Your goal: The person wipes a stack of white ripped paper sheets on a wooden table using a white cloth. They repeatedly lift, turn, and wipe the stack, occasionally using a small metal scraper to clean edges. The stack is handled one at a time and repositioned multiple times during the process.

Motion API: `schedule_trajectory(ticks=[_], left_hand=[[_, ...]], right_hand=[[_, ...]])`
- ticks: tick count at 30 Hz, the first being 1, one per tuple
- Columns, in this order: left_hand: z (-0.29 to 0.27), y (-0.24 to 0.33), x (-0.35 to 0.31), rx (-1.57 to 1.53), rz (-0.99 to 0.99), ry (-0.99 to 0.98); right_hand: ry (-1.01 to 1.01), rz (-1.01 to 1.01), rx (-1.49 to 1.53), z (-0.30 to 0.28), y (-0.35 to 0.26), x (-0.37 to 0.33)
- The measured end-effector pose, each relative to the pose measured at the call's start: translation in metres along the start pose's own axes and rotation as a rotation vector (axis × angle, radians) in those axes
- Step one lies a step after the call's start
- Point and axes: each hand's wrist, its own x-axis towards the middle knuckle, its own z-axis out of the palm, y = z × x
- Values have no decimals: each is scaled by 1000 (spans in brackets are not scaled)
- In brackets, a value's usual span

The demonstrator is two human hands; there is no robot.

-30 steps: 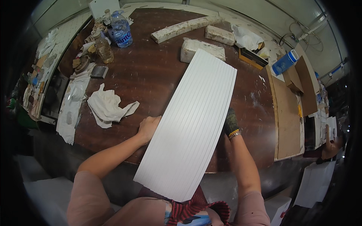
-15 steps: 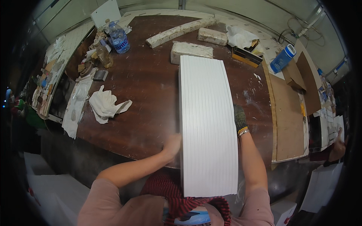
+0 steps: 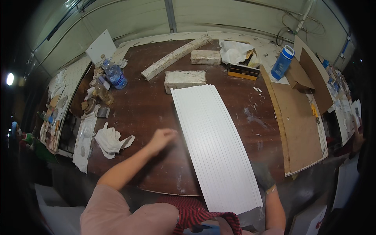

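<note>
A stack of white strips (image 3: 215,152) is seen over the front part of the brown table (image 3: 149,109), slanted so that its near end is brought toward the person's right and past the table's front edge. The strips are laid side by side lengthwise, and their ends are slightly staggered. Near the stack's left edge the bare left hand (image 3: 162,140) is held with its fingers curled in (they are blurred, so whether anything is pinched between them cannot be told). By the right edge, toward the near end, the right hand (image 3: 264,176) is placed, covered by a dark glove; it is partly hidden by the strips, and how wide or tight its grip is cannot be told.

Just beyond the far end a thick pale block (image 3: 185,80) is set; a smaller block (image 3: 205,57) and a long pale bar (image 3: 174,58) are laid farther back. To the right of these, crumpled white wrapping (image 3: 235,51) is seen at a dark-and-yellow box (image 3: 243,71), and a blue bottle (image 3: 282,64) is placed beside brown cardboard (image 3: 299,76). On the left, a crumpled white cloth (image 3: 111,140) is left on the table, with a small grey block (image 3: 103,112) and a clear plastic bottle (image 3: 115,74) seen behind it.
</note>
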Motion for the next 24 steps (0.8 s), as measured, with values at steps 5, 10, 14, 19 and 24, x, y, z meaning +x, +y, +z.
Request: schedule_trajectory(ticks=[5,10,14,19,24], left_hand=[[-89,63,126,-237,155,260],[-88,79,227,-441,139,-202],[-64,79,247,-305,-21,-565],[-46,80,210,-260,45,-603],[-49,91,213,-252,33,-786]], right_hand=[[195,306,182,-10,-82,-34],[336,624,413,85,-106,30],[394,724,532,162,-116,87],[447,796,556,189,-112,105],[493,878,497,168,-97,78]])
